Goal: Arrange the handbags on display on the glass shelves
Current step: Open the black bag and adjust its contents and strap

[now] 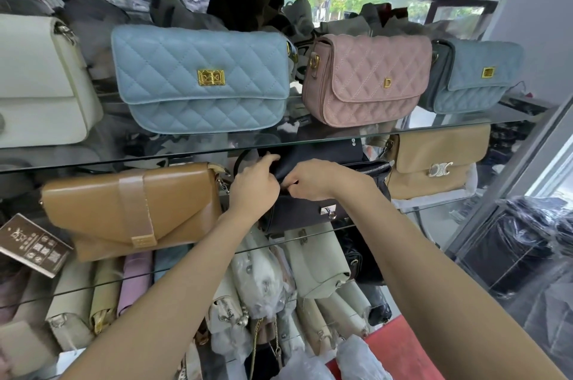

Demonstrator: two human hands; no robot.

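We see both hands curled on the black handbag [313,209] mid-shelf, left hand [255,184] gripping its flap, right hand [313,178] pinching beside. Tan bag [124,209] close left, beige bag [434,162] right; glass shelf edge [186,156] just above.

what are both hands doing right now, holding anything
Left hand: fingers curled on the top edge of the black handbag, gripping it.
Right hand: pinching the same black handbag at its top.
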